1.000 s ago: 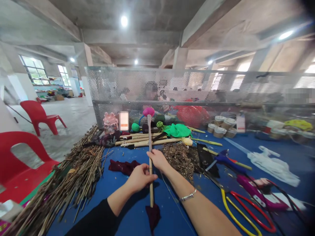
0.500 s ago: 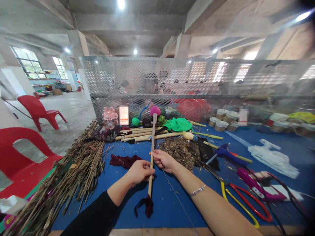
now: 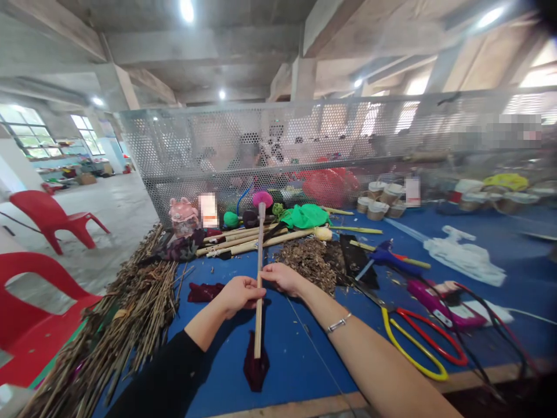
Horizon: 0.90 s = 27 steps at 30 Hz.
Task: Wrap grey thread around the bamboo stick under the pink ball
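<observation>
A thin wooden stick (image 3: 259, 325) stands nearly upright over the blue table (image 3: 300, 371), with a pink pom-pom (image 3: 262, 199) on its top end. My left hand (image 3: 237, 294) is closed round the stick's middle. My right hand (image 3: 282, 277) pinches the stick just above the left hand. A dark red cloth scrap (image 3: 255, 368) lies at the stick's lower end. A fine thread runs from my right hand down across the table.
A heap of dry twigs (image 3: 126, 313) fills the left side. Bamboo sticks (image 3: 243, 241), green cloth (image 3: 307, 216), brown chaff (image 3: 311, 267), yellow and red scissors (image 3: 418, 342), a magenta glue gun (image 3: 439, 299) and white plastic (image 3: 463, 255) lie around. A mesh screen (image 3: 304, 151) stands behind. Red chairs (image 3: 35, 302) at left.
The stick tilted from leaning right back to nearly upright, and both hands shifted slightly left and up along it. The camera view tipped lower, showing the table's front edge.
</observation>
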Available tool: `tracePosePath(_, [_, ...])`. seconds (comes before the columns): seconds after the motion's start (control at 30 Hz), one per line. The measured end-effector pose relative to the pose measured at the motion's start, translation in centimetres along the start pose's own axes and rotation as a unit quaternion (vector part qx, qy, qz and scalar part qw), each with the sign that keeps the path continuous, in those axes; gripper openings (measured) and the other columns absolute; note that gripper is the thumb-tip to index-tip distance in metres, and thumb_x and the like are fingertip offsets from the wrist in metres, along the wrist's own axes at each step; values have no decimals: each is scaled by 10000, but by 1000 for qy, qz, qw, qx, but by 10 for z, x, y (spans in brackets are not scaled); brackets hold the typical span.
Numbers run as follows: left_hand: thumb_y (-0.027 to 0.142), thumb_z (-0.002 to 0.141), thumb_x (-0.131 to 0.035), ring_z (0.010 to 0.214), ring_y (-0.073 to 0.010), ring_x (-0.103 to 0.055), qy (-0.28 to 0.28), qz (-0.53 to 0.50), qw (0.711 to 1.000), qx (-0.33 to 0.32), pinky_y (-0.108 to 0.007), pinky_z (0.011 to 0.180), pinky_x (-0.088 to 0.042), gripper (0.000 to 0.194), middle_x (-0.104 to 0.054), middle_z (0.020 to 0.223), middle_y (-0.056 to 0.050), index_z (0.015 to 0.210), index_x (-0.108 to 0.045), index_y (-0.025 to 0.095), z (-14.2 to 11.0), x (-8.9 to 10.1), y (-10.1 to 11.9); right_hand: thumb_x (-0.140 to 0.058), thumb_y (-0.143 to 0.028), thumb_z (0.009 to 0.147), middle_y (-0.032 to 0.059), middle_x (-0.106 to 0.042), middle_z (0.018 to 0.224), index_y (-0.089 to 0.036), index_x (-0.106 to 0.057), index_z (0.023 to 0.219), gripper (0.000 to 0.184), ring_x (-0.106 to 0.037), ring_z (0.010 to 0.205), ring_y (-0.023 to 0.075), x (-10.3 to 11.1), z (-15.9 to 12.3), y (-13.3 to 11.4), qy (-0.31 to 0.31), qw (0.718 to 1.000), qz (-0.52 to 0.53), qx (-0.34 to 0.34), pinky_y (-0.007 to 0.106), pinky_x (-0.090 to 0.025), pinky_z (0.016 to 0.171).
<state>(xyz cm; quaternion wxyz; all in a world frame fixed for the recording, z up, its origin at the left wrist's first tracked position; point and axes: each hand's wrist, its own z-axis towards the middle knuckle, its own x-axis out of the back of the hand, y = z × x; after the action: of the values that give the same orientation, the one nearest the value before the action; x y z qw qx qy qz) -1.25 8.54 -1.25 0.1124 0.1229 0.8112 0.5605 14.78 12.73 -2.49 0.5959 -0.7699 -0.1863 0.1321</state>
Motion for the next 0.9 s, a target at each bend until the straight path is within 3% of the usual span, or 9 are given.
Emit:
tracePosePath(0.13, [314,540,-787,680,-125,-647,-38,-38,998,27,-180,560,-460,387,-681,812,-86,830,-619,119,-8,6,-1,-595,-237,735,-107,-349,369,-144,-526,651,143,-208,349,33,-3,3,-2,51,998,-18,23,199,-104,382])
tracePosePath(0.2, [309,543,-784,703,-140,-654,-43,-44,997,37,-187,550,-464,401,-686,852,-101,856,-616,123,-8,8,-1,-578,-242,752,-102,-357,371,-145,-523,642,157,-215,350,35,-7,4,-2,60,998,-22,21,203,-111,387])
tracePosePath(0.3, [336,539,-790,571,-117,-613,-1,-17,1000,24,-194,495,-447,355,-660,670,-34,734,-571,136,0,9,2,-581,-265,754,-109,-311,347,-147,-530,635,176,-198,330,37,-11,5,-2,57,998,-24,7,211,-98,383])
tracePosePath(0.4, [325,494,-819,407,-62,-487,35,8,999,0,-178,434,-392,388,-530,454,56,591,-487,151,10,9,3,-595,-292,745,-118,-278,336,-153,-525,650,183,-173,316,35,-10,3,-2,52,999,-14,-1,209,-81,373])
tracePosePath(0.5, [360,494,-815,455,-76,-529,10,5,1000,3,-186,463,-408,382,-577,511,21,602,-525,136,13,6,2,-587,-329,750,-125,-277,351,-168,-508,675,195,-146,305,34,-7,2,-1,23,1000,8,-12,197,-86,347])
tracePosePath(0.63, [446,538,-772,655,-122,-630,-35,-16,999,17,-187,534,-444,422,-669,752,-65,755,-609,122,10,0,-1,-586,-307,746,-79,-448,437,-158,-493,660,196,-217,301,23,-6,4,1,-3,999,26,-21,183,-100,316])
tracePosePath(0.8, [389,495,-813,464,-62,-522,7,4,1000,2,-181,481,-428,400,-560,525,36,634,-537,134,11,0,-4,-611,-315,741,-124,-282,333,-184,-398,599,288,-156,280,23,-8,5,2,22,999,35,-24,178,-61,308])
tracePosePath(0.9, [368,494,-816,448,-56,-511,12,3,1000,-1,-178,485,-424,395,-541,501,43,599,-514,136,10,-1,-3,-612,-321,745,-128,-282,340,-181,-418,622,268,-148,286,22,-6,2,-1,5,999,46,-27,173,-74,308])
